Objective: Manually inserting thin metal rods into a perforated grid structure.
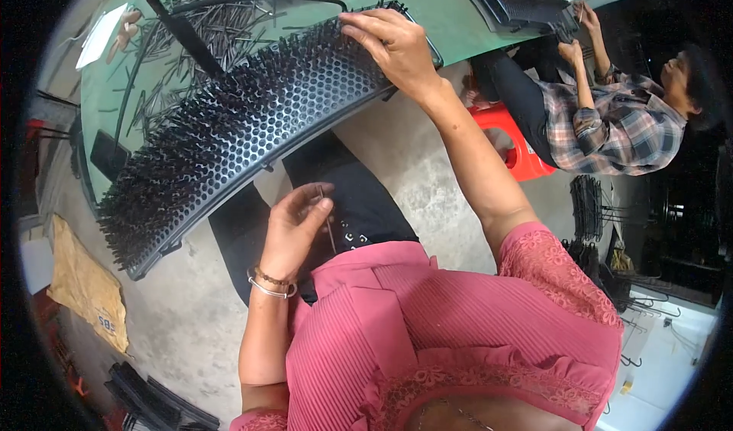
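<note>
A long black perforated board slants across in front of me, its rows of round holes bare along the near side. Thin black sticks stand upright and crowded in the rest of it. My right hand is at the board's far right end, fingers bent and closed, fingertips among the sticks. Whatever those fingertips pinch is too small to make out. Over my lap, below the board, my left hand is closed in a pinch on a thin metal rod, which points down.
Loose black sticks are heaped on the green table behind the board. A dark stand arm rises there. At right, a co-worker handles a similar board, near a red stool. A yellowish sack lies at left.
</note>
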A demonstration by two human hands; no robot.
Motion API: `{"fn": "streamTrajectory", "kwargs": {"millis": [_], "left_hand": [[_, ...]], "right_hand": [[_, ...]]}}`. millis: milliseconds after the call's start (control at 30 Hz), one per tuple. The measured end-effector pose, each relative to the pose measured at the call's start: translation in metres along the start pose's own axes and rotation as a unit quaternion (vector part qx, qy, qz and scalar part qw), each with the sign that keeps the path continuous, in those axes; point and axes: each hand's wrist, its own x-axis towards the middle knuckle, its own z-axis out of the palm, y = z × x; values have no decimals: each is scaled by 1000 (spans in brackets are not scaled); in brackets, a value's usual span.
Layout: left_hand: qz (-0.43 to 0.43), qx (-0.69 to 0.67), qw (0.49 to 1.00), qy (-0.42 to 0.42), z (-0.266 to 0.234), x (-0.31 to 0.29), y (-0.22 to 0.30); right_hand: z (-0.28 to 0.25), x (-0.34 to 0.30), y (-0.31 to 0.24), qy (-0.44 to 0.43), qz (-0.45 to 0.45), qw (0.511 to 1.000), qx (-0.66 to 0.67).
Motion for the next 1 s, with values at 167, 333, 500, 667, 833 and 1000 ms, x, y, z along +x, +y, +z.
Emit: {"fn": "streamTrajectory", "kwargs": {"millis": [167,333,500,667,833,1000], "left_hand": [[26,-1,1000,2,-4,-7,8],[3,-24,1000,-7,-7,-11,-1],[-4,-28,1000,-7,-5,-16,2],[-6,-43,999,-10,-9,-18,7],[-6,-93,996,-9,-9,-24,16],[8,-127,992,-26,-11,-34,28]], "right_hand": [[-7,-4,-12,-17,8,1000,25],[-8,-8,-9,-42,43,998,23],[-5,-7,-12,-15,84,993,84],[-15,4,-14,-47,107,990,76],[-6,4,-9,-50,46,997,21],[0,3,-6,-20,20,1000,-12]]}}
